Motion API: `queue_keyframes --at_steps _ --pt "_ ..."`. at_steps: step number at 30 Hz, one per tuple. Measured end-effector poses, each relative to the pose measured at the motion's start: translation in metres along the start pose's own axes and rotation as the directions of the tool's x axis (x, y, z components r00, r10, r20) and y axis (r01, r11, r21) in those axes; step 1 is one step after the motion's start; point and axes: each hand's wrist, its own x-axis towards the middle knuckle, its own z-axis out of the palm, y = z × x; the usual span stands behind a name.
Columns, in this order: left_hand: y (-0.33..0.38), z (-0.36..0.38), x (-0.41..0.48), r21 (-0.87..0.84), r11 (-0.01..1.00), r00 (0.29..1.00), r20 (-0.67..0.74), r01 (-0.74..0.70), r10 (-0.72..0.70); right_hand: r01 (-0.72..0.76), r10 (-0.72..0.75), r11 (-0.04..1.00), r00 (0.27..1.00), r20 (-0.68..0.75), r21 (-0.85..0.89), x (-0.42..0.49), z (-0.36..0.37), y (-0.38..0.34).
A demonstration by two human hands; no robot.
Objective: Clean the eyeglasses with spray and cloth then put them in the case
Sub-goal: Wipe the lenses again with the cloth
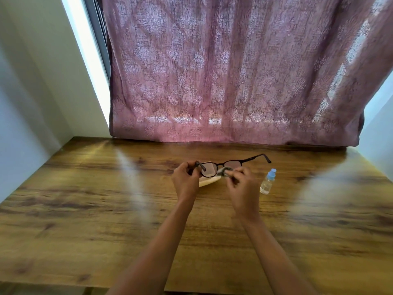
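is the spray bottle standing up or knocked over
Standing up: the spray bottle rests on its base on the table, its blue cap pointing upward.

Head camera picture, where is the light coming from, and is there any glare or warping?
In the head view, daylight glows through the pink curtain from behind; it throws two pale glare streaks across the wooden table, either side of the glasses; the wide lens leans the walls outward; the glasses and bottle look slightly soft.

Spray bottle (268, 181) stands right of eyeglasses (228, 164).
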Motion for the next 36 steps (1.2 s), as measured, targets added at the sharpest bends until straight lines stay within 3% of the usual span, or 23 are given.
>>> queue_keyframes --at_steps 3,6,20,25,32,36 --pt "0.000 0.003 0.002 0.015 1.000 1.000 -0.007 0.004 -0.004 -0.043 0.050 0.998 0.985 -0.167 0.043 0.005 -0.012 0.004" --pt "-0.001 0.006 0.000 0.033 0.999 1.000 0.005 0.000 -0.001 -0.054 0.057 0.998 0.975 -0.215 0.017 0.011 -0.013 0.013" --pt "-0.001 0.009 -0.003 0.018 1.000 1.000 0.008 0.010 -0.010 0.023 -0.010 0.983 0.997 0.073 -0.182 -0.008 -0.003 0.025" --pt "-0.001 0.011 -0.005 0.038 0.999 0.999 0.029 -0.015 0.014 -0.074 0.075 0.982 0.997 -0.001 -0.173 0.008 -0.006 0.027" --pt "-0.003 0.008 -0.003 0.001 1.000 1.000 0.003 0.003 -0.003 0.011 0.001 0.985 0.998 0.069 -0.174 -0.003 0.003 0.014" --pt "-0.002 0.004 -0.004 -0.026 0.999 1.000 0.019 0.023 -0.023 -0.027 0.035 0.981 0.999 0.037 -0.190 -0.003 -0.005 0.026"
